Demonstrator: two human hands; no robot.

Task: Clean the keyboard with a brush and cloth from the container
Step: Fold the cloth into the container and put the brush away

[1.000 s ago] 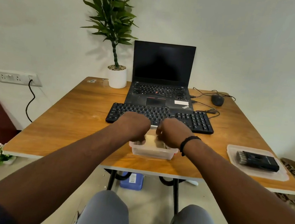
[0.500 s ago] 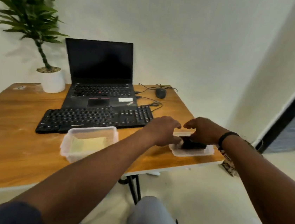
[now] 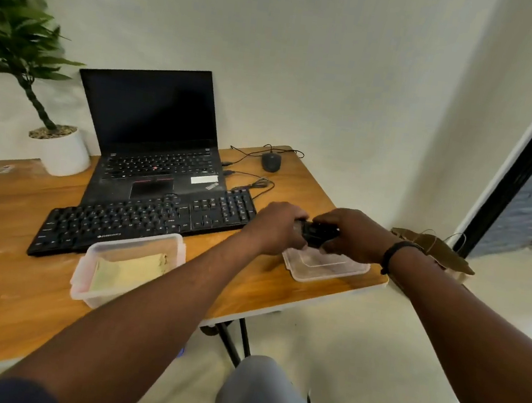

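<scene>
A wooden table [image 3: 1,270] stood against a pale wall. Toward three o'clock, above the clear lid [image 3: 323,267], the left hand [image 3: 275,227] and right hand [image 3: 353,234] both gripped the black brush [image 3: 315,233]. The keyboard [image 3: 143,217] lay centrally; at seven o'clock the container [image 3: 128,265] held the cloth [image 3: 127,271].

Both arms reach forward toward 1 o'clock, forearms almost straight. The left hand [image 3: 276,227] and the right hand [image 3: 352,234] meet knuckles-up, fingers curled, and together they grip a black brush [image 3: 317,233] between them.
</scene>
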